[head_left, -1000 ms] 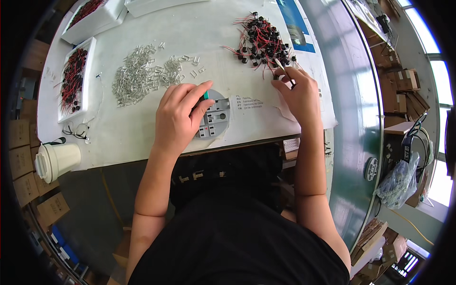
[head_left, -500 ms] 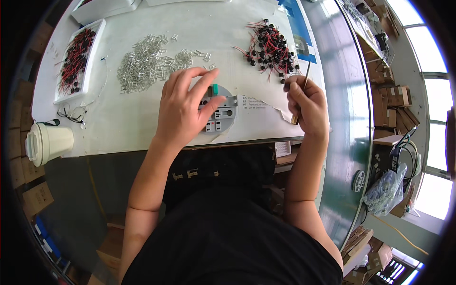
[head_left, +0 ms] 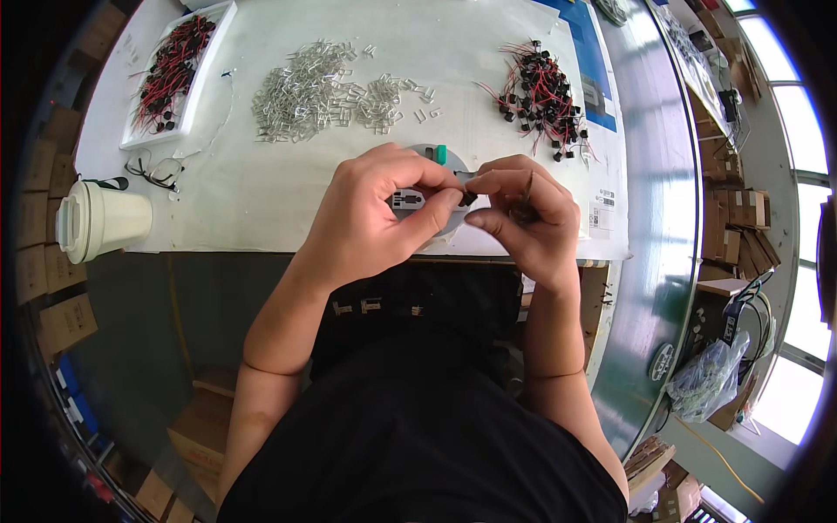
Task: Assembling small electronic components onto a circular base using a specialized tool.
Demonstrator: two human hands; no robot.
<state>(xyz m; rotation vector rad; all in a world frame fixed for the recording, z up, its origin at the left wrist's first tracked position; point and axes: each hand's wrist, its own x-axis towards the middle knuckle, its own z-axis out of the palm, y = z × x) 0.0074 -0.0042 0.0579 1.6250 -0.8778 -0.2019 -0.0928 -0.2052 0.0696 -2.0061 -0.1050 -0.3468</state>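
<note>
I see left hand (head_left: 370,213) pinching small black part (head_left: 469,199), right hand (head_left: 545,220) holding tool (head_left: 524,210); loose pinch could drop part.

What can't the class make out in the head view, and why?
Head view:
Grey round base: mostly covered by left hand and right hand.
Small dark part between the hands: too small to identify.
Tool: partly hidden in the right hand's grip.
Blue sheet: cut off by the top edge.
</note>
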